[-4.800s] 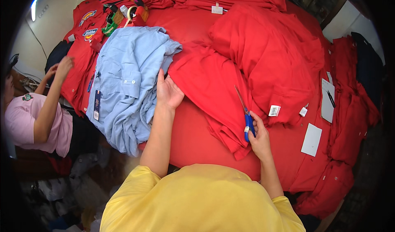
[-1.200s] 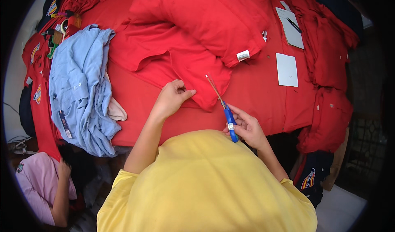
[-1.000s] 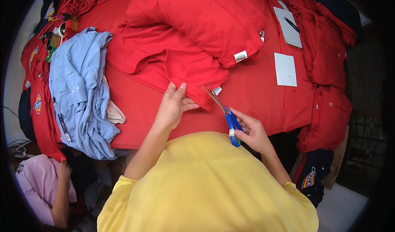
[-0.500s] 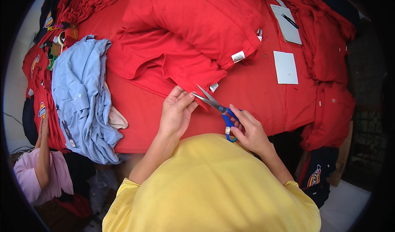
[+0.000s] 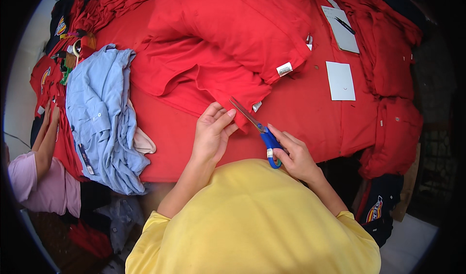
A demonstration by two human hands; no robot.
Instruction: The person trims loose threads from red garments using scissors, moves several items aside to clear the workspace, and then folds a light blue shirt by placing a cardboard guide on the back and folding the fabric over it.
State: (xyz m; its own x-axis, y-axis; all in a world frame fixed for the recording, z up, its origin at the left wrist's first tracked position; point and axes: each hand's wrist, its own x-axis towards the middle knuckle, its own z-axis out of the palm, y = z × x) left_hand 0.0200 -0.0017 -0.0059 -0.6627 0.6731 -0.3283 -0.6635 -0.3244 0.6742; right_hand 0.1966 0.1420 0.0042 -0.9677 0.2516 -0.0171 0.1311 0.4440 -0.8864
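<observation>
My right hand is closed round the blue handles of a pair of scissors, whose blades are together and point up and left. Thumb and forefinger of my left hand pinch the near edge of a red garment, close beside the blades. Whatever thread or fold sits in that pinch is too small to make out. The blade tips lie over the cloth just past my left fingertips. On the garment, one white label shows near the tips and another label farther back.
A light blue shirt with a dark tag lies at the left. White paper and a notepad with a black pen-like tool lie at the right. Red garments line the right edge. A co-worker in pink reaches in from the left.
The scissor blades were apart and have come together beside my left fingertips. My left hand keeps its pinch. The co-worker's hands have moved slightly farther up the red garments at the left.
</observation>
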